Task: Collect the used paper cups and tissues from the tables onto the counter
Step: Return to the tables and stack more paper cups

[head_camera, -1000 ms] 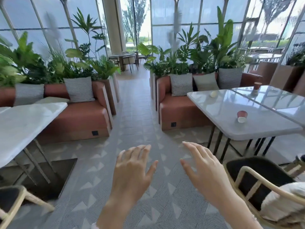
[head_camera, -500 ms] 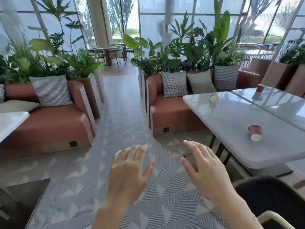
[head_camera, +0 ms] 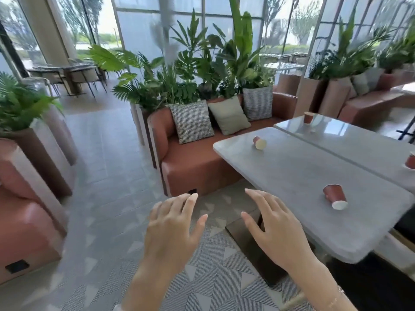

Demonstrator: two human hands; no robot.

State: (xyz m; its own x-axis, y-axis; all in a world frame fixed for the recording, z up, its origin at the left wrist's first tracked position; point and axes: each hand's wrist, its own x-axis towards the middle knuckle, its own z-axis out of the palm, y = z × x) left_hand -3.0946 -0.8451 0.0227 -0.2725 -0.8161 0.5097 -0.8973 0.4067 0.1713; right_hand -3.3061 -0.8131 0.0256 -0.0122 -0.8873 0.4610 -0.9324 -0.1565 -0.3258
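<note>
A red paper cup [head_camera: 335, 195] lies on its side on the near grey table [head_camera: 303, 176], to the right of my hands. A second tipped cup [head_camera: 259, 142] lies near that table's far corner. An upright cup [head_camera: 308, 117] stands on the far table [head_camera: 350, 142], and part of another cup [head_camera: 411, 161] shows at the right edge. My left hand [head_camera: 173, 230] and my right hand [head_camera: 274, 223] hover open over the floor, fingers spread, holding nothing. The right hand is just short of the near table's edge. No tissues are visible.
A brown sofa [head_camera: 197, 162] with three cushions backs onto planters behind the tables. Another sofa [head_camera: 24, 216] and planter [head_camera: 40, 153] stand at the left. A tiled aisle [head_camera: 105, 158] runs between them toward distant chairs [head_camera: 74, 77]. A dark chair back [head_camera: 381, 286] sits at the lower right.
The view has moved forward and turned right, so the tables and cups are nearer and larger. Both hands stay open in front of me, now closer to the near table's edge.
</note>
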